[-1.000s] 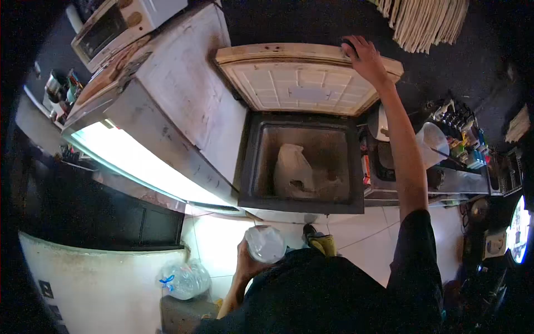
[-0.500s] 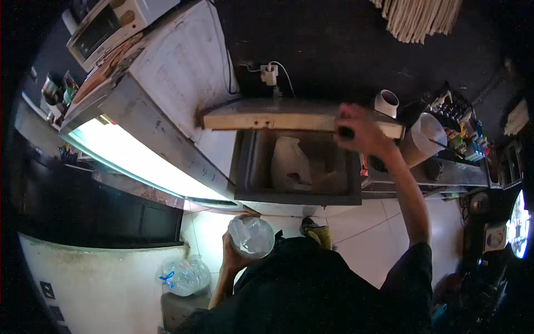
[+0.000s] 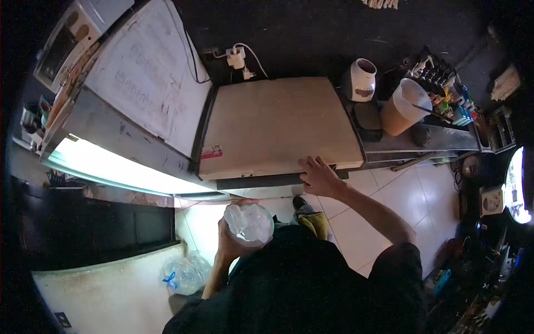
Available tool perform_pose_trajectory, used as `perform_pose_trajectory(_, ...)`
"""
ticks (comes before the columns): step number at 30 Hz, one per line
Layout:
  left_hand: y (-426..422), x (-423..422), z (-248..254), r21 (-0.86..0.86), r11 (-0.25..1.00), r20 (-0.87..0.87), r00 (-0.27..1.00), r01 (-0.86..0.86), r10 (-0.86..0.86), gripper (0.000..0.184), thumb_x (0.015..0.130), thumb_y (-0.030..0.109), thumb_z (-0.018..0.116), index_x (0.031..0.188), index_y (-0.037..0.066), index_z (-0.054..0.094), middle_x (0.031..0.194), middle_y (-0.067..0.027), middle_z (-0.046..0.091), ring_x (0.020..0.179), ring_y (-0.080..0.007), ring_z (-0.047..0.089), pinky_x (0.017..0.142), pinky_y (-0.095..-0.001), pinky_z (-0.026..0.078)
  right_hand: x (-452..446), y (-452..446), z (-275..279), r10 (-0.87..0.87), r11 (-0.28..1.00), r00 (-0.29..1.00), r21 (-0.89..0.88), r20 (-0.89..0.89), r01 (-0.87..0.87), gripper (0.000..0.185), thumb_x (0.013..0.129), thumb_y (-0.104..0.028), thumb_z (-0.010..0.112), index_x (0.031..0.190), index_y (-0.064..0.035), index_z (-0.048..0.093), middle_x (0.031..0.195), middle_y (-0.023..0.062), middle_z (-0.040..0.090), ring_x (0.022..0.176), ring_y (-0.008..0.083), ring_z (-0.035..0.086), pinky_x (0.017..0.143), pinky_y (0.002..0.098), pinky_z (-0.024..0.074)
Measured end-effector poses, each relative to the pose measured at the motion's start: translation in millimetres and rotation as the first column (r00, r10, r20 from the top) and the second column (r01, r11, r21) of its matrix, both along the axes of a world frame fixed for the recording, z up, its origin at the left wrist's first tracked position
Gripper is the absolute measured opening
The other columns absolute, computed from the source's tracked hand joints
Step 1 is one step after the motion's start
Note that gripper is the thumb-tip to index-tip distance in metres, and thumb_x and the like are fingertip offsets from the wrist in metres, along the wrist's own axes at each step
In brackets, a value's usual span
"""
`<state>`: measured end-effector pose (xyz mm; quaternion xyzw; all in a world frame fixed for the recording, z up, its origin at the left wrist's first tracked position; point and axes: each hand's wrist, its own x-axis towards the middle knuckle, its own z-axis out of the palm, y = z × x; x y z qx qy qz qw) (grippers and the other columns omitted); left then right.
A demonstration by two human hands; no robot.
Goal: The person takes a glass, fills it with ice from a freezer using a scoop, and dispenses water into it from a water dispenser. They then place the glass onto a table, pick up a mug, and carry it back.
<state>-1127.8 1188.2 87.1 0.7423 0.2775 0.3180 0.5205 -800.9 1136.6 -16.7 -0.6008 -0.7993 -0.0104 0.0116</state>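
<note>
A: What's the biggest thing there?

B: The cabinet (image 3: 125, 131) on the left, lit along its front. Rows of faint marks cover its pale side; they might be writing, but I can't read them.

A: And next to it?

B: The freezer (image 3: 256, 182), with its lid (image 3: 272, 125) lying down across the top. The lid looks broad and stiff, probably fairly heavy. The front edge seems the place to take hold of it.

A: Is anyone touching it?

B: The right hand (image 3: 324, 182) is, at that front edge, toward the right corner. Its grip is spread, fingers over the top, pinching nothing.

A: What's on the surface (image 3: 445, 143) to the right?

B: A pitcher (image 3: 395, 114) with something brownish inside, and near it a pale jar (image 3: 362, 84) with a dark patch, no legible brand.

A: Where's the left hand (image 3: 223, 242)?

B: In front of the body, its grip wrapped around the side of a cup (image 3: 251, 243), just short of the freezer.

A: How would that cup handle?

B: Light to middling, I'd guess. The clear chunks (image 3: 253, 221) in it look like ice, so the wall may turn wet and slippery. Holding it low around the side, upright, seems safest.

A: Anything smaller?

B: A red-and-white label (image 3: 211, 152) at the lid's left front corner; its print is too small to read.
</note>
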Motion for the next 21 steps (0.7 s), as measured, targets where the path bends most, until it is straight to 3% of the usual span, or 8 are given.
perform_pose_trajectory(1, 0.3, -0.8, -3.6, -0.012, 1.000, 0.012, 1.000, 0.024, -0.024, 0.089, 0.050, 0.021, 0.097, 0.125, 0.003, 0.052, 0.120, -0.0125, 0.065, 0.106, -0.0219, 0.064, 0.093, -0.0382, 0.053, -3.5, -2.8, -12.8, -0.005, 1.000, 1.000, -0.014, 0.016, 0.005, 0.025, 0.080, -0.031, 0.068, 0.086, -0.0078, 0.073, 0.131, 0.0163, 0.051, 0.123, 0.0338, 0.045, 0.101, 0.0486, 0.0389)
perform_pose_trajectory(2, -0.7, 0.7, 8.8, 0.119, 0.993, -0.084, 0.996, 0.020, -0.010, 0.089, 0.051, 0.020, 0.096, 0.126, 0.003, 0.052, 0.121, -0.0126, 0.065, 0.106, -0.0218, 0.064, 0.092, -0.0378, 0.053, -7.0, -5.4, -25.2, -0.009, 1.000, 0.999, -0.028, 0.031, 0.010, 0.025, 0.079, -0.031, 0.068, 0.086, -0.0076, 0.073, 0.131, 0.0160, 0.052, 0.123, 0.0335, 0.045, 0.100, 0.0485, 0.0393)
perform_pose_trajectory(5, -8.5, -2.8, 8.3, 0.040, 0.999, -0.053, 0.998, -0.033, 0.035, 0.087, 0.052, 0.019, 0.096, 0.125, 0.003, 0.053, 0.122, -0.0125, 0.064, 0.107, -0.0219, 0.064, 0.091, -0.0367, 0.053, -16.1, -14.6, -55.6, -0.044, 0.999, 0.997, -0.016, 0.063, 0.045, 0.025, 0.079, -0.031, 0.067, 0.083, -0.0071, 0.073, 0.127, 0.0141, 0.052, 0.121, 0.0321, 0.046, 0.097, 0.0482, 0.0403)
perform_pose_trajectory(8, -13.5, -10.6, -2.9, -0.038, 0.998, -0.090, 0.995, -0.046, 0.043, 0.096, 0.052, 0.038, 0.096, 0.127, 0.007, 0.047, 0.123, -0.0111, 0.060, 0.110, -0.0234, 0.060, 0.094, -0.0376, 0.051, -21.0, -22.1, -83.2, -0.045, 0.999, 0.990, 0.018, 0.133, 0.043, 0.025, 0.079, -0.032, 0.067, 0.082, -0.0079, 0.073, 0.125, 0.0126, 0.052, 0.119, 0.0311, 0.046, 0.096, 0.0472, 0.0402)
perform_pose_trajectory(11, -15.4, -9.5, 4.5, 0.039, 0.998, -0.028, 0.998, -0.052, 0.053, 0.085, 0.051, 0.019, 0.096, 0.123, 0.003, 0.055, 0.123, -0.0134, 0.064, 0.107, -0.0224, 0.064, 0.091, -0.0360, 0.052, -21.6, -26.7, -124.2, -0.041, 0.998, 0.988, 0.060, 0.149, 0.032, 0.025, 0.077, -0.033, 0.068, 0.082, -0.0091, 0.073, 0.125, 0.0113, 0.052, 0.118, 0.0309, 0.046, 0.097, 0.0457, 0.0397)
perform_pose_trajectory(17, -14.3, -12.0, -0.2, 0.027, 0.998, -0.054, 0.997, -0.058, 0.059, 0.081, 0.048, 0.016, 0.094, 0.120, 0.002, 0.059, 0.122, -0.0138, 0.064, 0.108, -0.0237, 0.064, 0.091, -0.0363, 0.053, -30.3, -29.9, -151.8, -0.098, 0.995, 0.975, 0.040, 0.200, 0.092, 0.025, 0.079, -0.026, 0.063, 0.093, -0.0068, 0.071, 0.125, 0.0097, 0.051, 0.116, 0.0286, 0.046, 0.095, 0.0432, 0.0402)
perform_pose_trajectory(21, -17.9, -1.9, 4.6, 0.172, 0.985, -0.121, 0.992, -0.008, 0.030, 0.084, 0.050, 0.022, 0.094, 0.122, 0.004, 0.055, 0.121, -0.0129, 0.062, 0.109, -0.0250, 0.062, 0.094, -0.0381, 0.051, -36.3, -32.0, -142.1, -0.125, 0.992, 0.975, 0.009, 0.181, 0.125, 0.024, 0.085, -0.022, 0.058, 0.101, -0.0060, 0.067, 0.124, 0.0104, 0.051, 0.114, 0.0277, 0.047, 0.094, 0.0438, 0.0407)
